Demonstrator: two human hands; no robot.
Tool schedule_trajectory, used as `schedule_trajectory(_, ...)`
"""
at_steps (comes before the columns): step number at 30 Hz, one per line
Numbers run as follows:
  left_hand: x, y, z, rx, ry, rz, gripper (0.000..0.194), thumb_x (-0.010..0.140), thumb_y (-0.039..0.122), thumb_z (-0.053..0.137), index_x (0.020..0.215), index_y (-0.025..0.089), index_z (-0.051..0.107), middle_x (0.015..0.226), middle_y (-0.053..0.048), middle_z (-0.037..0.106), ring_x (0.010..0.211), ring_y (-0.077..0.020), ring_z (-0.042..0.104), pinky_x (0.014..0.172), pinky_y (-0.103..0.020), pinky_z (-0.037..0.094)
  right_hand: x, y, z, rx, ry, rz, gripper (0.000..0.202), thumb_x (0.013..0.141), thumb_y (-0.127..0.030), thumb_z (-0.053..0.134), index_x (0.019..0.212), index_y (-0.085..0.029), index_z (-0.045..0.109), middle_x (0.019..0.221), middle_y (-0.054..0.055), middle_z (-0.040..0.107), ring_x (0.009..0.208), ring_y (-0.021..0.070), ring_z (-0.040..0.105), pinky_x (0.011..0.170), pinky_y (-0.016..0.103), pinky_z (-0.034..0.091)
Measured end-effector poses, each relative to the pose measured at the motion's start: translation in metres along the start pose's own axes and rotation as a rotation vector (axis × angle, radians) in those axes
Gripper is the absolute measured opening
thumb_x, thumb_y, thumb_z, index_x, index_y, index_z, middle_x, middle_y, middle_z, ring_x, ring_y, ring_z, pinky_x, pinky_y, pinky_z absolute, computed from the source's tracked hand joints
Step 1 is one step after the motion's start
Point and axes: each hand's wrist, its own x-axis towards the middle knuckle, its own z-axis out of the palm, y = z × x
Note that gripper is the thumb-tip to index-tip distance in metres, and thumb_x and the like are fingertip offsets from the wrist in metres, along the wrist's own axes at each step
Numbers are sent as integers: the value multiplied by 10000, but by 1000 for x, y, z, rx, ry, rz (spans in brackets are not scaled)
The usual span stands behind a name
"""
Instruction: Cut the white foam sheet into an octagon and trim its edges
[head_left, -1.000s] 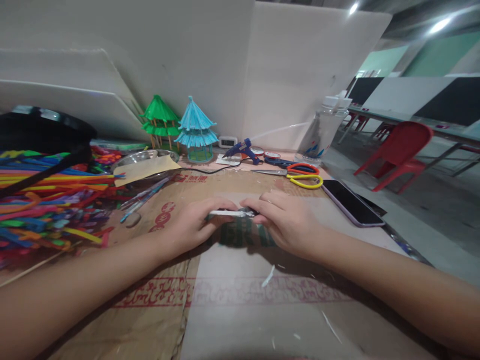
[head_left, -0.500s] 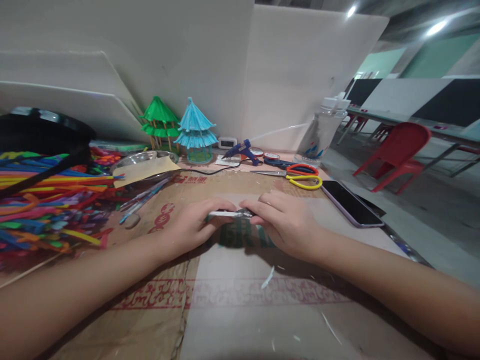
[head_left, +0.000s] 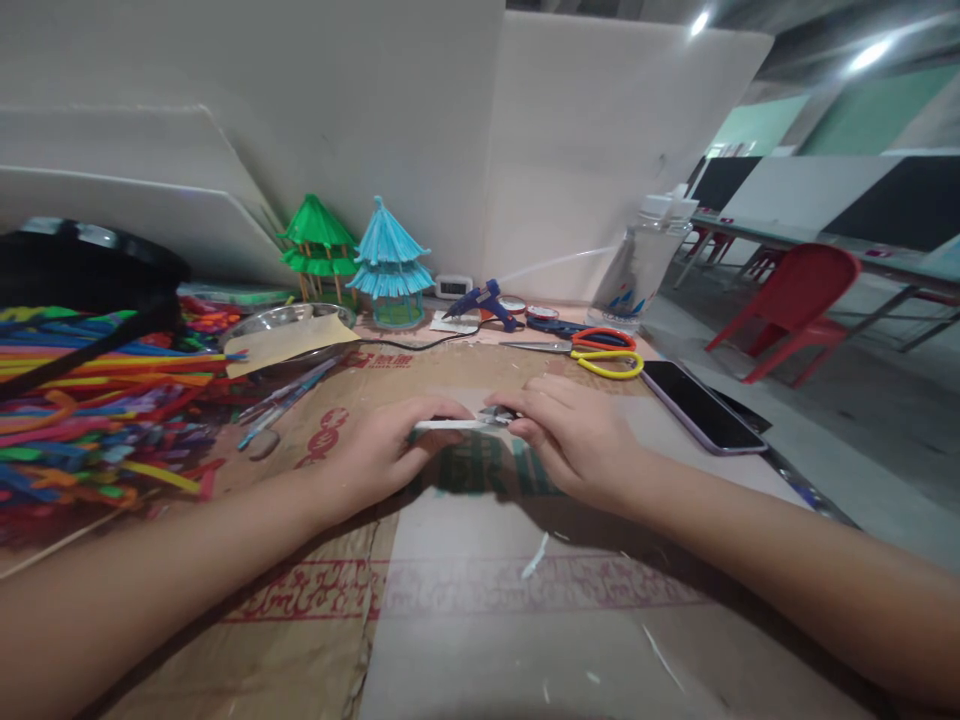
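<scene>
At frame centre, the left hand (head_left: 386, 445) pinches a white strip (head_left: 448, 425), long axis left to right; the right hand (head_left: 574, 432), at the strip's right end, pinches a partly hidden dark tool (head_left: 492, 411).

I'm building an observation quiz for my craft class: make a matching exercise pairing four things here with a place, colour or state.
Column one:
1. White piece
2. Glue gun
3. Scissors
4. Phone

Column two:
A. Orange-red and yellow handles
B. Dark screen facing up
C. Held in the left hand
D. Blue body

Pairs: 1-C, 2-D, 3-A, 4-B
</scene>
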Motion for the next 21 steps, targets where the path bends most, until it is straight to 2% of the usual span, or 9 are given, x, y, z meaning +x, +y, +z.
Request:
schedule_trajectory(6, 0, 1, 0, 23, -9, 26, 369, 818, 77, 490, 1133, 205, 633, 1117, -45, 743, 1014, -196, 696, 900, -325, 543, -1, -6, 1, 9, -70, 12, 375, 1041, -314, 327, 1127, -125, 639, 822, 80, 652, 731, 191, 557, 663, 307, 406)
schedule_trajectory(10, 0, -1, 0, 26, 4, 19, 369, 827, 84, 485, 1142, 211, 628, 1133, -49, 738, 1036, -199, 691, 920, -342, 540, 0, -1, 0, 93, -16, 70, 388, 1043, -344, 318, 1151, -127, 621, 888, 97, 684, 778, 197, 594, 691, 312, 437)
schedule_trajectory(13, 1, -3, 1, 25, -5, 13, 332, 865, 102, 470, 1139, 207, 625, 1139, -55, 733, 1055, -198, 683, 930, -347, 534, 0, 3, 1, 174, 14, 149, 349, 1003, -403, 444, 1161, -150, 624, 937, 87, 710, 784, 191, 616, 693, 305, 454)
schedule_trajectory(15, 0, -5, 2, 23, -17, 20, 324, 874, 100, 464, 1131, 207, 628, 1127, -55, 733, 1047, -195, 683, 919, -340, 534, 0, 0, 2, 198, -8, 135, 269, 947, -346, 555, 1117, -162, 654, 879, 61, 717, 737, 175, 609, 671, 290, 446)
schedule_trajectory(18, 0, -4, 3, 35, -38, 26, 347, 850, 90, 479, 1128, 220, 639, 1126, -48, 734, 1045, -198, 682, 920, -341, 529, 1, -11, -2, 271, 7, 63, 152, 890, -164, 570, 979, -177, 692, 745, 20, 699, 662, 141, 582, 641, 264, 427)
schedule_trajectory(19, 0, -2, 2, 34, -41, 16, 344, 849, 99, 484, 1127, 223, 645, 1127, -47, 734, 1047, -203, 682, 924, -347, 527, 2, -14, -5, 308, 25, 69, 146, 886, -140, 561, 938, -179, 692, 731, 16, 693, 651, 133, 575, 628, 256, 422)
schedule_trajectory(21, 2, 0, 1, 9, -10, -55, 290, 872, 153, 497, 1104, 215, 659, 1104, -49, 740, 1031, -221, 684, 922, -365, 527, 4, -12, -10, 381, 68, 183, 126, 914, -179, 553, 874, -180, 673, 723, 16, 677, 630, 121, 562, 592, 245, 409)
